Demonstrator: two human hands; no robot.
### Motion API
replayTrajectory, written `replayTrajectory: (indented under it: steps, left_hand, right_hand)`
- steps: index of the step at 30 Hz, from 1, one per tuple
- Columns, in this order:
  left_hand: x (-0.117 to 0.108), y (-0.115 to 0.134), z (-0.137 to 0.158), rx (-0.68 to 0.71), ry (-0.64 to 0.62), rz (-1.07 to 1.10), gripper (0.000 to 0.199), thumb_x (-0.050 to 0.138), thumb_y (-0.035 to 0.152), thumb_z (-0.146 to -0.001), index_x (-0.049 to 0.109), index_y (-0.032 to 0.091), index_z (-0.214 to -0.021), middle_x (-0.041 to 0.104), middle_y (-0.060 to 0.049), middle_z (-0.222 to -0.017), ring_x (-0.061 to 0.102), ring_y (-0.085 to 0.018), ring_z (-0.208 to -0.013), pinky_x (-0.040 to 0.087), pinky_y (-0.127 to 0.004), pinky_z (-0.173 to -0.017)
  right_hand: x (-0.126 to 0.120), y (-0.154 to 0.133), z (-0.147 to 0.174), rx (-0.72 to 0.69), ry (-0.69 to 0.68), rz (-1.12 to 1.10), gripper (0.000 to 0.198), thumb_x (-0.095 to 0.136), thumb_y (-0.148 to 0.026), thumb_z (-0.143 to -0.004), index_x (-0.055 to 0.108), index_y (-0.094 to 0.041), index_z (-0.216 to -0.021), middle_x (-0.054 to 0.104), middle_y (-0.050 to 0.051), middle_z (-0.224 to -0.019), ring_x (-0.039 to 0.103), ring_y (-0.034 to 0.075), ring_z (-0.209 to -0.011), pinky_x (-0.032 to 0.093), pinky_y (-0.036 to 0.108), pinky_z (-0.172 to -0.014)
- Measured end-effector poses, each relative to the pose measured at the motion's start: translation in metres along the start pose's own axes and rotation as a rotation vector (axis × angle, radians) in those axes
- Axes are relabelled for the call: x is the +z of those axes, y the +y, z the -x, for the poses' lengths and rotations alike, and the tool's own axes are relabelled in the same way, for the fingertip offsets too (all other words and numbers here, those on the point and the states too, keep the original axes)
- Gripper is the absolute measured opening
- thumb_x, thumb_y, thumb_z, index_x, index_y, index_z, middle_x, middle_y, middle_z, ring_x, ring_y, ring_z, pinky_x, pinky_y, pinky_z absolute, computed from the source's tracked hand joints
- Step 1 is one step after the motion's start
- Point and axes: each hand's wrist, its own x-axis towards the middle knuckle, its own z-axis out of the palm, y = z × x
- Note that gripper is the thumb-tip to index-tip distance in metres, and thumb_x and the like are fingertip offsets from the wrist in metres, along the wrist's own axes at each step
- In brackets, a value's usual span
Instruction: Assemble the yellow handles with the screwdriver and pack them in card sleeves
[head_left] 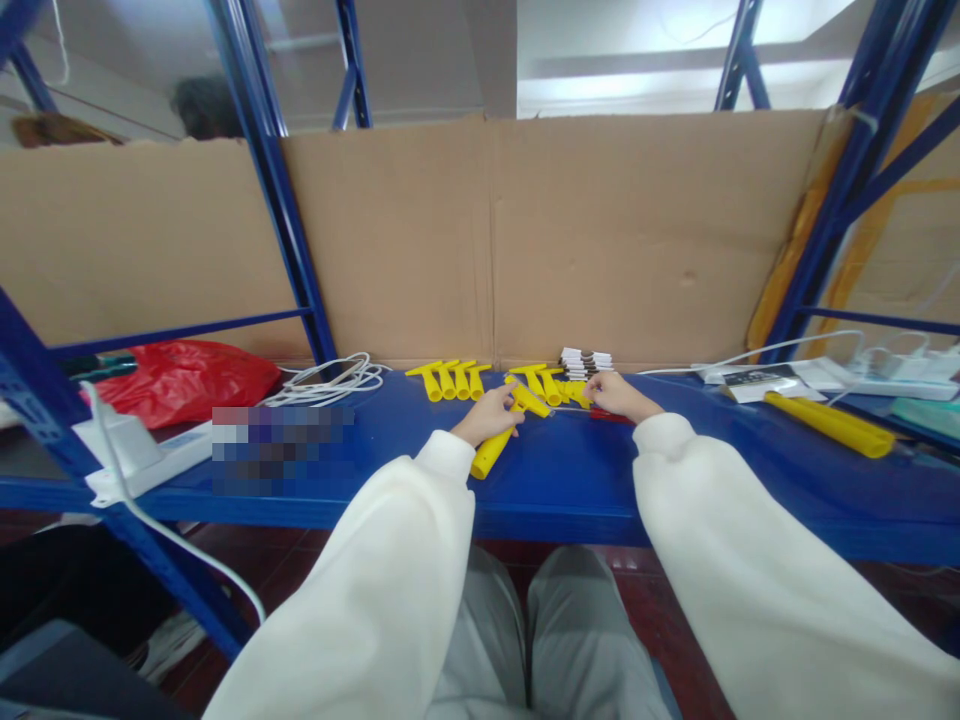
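Note:
My left hand (491,412) is closed around a yellow T-shaped plastic piece (489,456), whose tube end tilts down toward the table's front edge. The crossbar points to the right. My right hand (609,392) has its fingers drawn together beside small yellow parts (576,390); what lies between the fingertips is hidden. Just under that hand shows a red handle (613,415), and a thin metal shaft (570,409) runs left from it toward the held piece. Behind my hands, several similar yellow T-shaped pieces (448,380) lie in a row, with more (534,378) farther right.
Black-and-white parts (586,362) are stacked by the cardboard wall (600,240). Left are a coiled white cable (330,380), a red bag (191,380) and a power strip (157,462). A yellow tube (829,424) lies right on the blue table (555,475). Blue posts frame it.

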Motion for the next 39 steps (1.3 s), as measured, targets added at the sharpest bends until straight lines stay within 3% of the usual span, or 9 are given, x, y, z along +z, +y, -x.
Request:
replayTrajectory:
  steps: [2, 6, 9, 24, 32, 39]
  left_hand:
    - [0.001, -0.003, -0.002, 0.007, -0.001, 0.016, 0.084, 0.070, 0.004, -0.073, 0.043, 0.014, -0.151, 0.066, -0.011, -0.115, 0.061, -0.004, -0.050, 0.052, -0.020, -0.055]
    - [0.001, -0.008, -0.005, 0.033, -0.004, 0.051, 0.086, 0.073, 0.006, -0.071, 0.043, 0.015, -0.151, 0.066, -0.013, -0.120, 0.061, -0.004, -0.051, 0.051, -0.018, -0.051]
    - [0.002, -0.009, -0.005, 0.063, -0.030, 0.096, 0.087, 0.074, 0.006, -0.071, 0.042, 0.014, -0.152, 0.065, -0.014, -0.121, 0.062, -0.005, -0.051, 0.051, -0.019, -0.051]
    - [0.003, -0.007, -0.002, 0.102, -0.098, 0.174, 0.087, 0.075, 0.003, -0.070, 0.044, 0.014, -0.151, 0.062, -0.020, -0.130, 0.064, -0.006, -0.050, 0.056, -0.023, -0.053]
    - [0.002, -0.008, -0.003, 0.104, -0.103, 0.165, 0.086, 0.075, 0.005, -0.070, 0.045, 0.014, -0.150, 0.058, -0.022, -0.138, 0.064, -0.005, -0.052, 0.055, -0.020, -0.052]
    - [0.002, -0.006, -0.001, 0.131, -0.123, 0.163, 0.084, 0.074, 0.003, -0.071, 0.046, 0.013, -0.149, 0.064, -0.018, -0.127, 0.064, -0.006, -0.051, 0.057, -0.023, -0.054]
  right_hand:
    - [0.006, -0.012, 0.002, -0.092, 0.022, -0.117, 0.010, 0.060, -0.017, -0.080, 0.068, -0.018, -0.074, 0.073, 0.007, -0.086, 0.066, 0.021, -0.088, 0.051, 0.033, -0.085]
    - [0.024, -0.033, 0.003, -0.368, 0.035, -0.309, 0.011, 0.059, -0.019, -0.078, 0.061, -0.021, -0.067, 0.066, 0.003, -0.079, 0.062, 0.019, -0.083, 0.049, 0.035, -0.085]
    - [0.032, -0.039, 0.005, -0.449, 0.020, -0.330, 0.012, 0.061, -0.023, -0.080, 0.061, -0.022, -0.068, 0.062, 0.002, -0.077, 0.059, 0.019, -0.082, 0.047, 0.037, -0.088]
    - [0.034, -0.038, 0.008, -0.341, -0.004, -0.304, 0.010, 0.059, -0.023, -0.079, 0.062, -0.021, -0.070, 0.058, 0.002, -0.077, 0.055, 0.019, -0.082, 0.045, 0.035, -0.086]
    - [0.030, -0.040, 0.012, -0.214, -0.086, -0.410, 0.007, 0.063, -0.022, -0.074, 0.062, -0.021, -0.068, 0.060, 0.000, -0.076, 0.059, 0.018, -0.080, 0.048, 0.033, -0.085]
    - [0.025, -0.051, 0.017, -0.056, -0.109, -0.467, 0.007, 0.063, -0.016, -0.069, 0.062, -0.020, -0.063, 0.064, 0.000, -0.075, 0.060, 0.017, -0.078, 0.048, 0.031, -0.084]
